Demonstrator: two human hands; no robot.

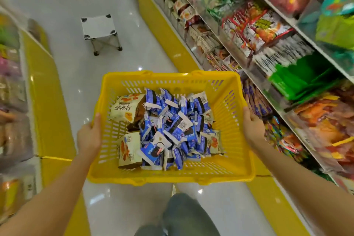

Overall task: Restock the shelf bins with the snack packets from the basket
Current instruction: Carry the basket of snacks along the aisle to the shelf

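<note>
Snack packets (172, 124) lay heaped in the basket (168, 177), held beside the shelf bins (249, 30); left grip (89, 136) and right grip (252, 130) clasped its side rims. Tilting it could spill them.

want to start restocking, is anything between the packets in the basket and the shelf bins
Nothing visible: the blue packets lie uncovered in the open basket, beside the shelf bins. Left hand and right hand both grip its rim.
</note>
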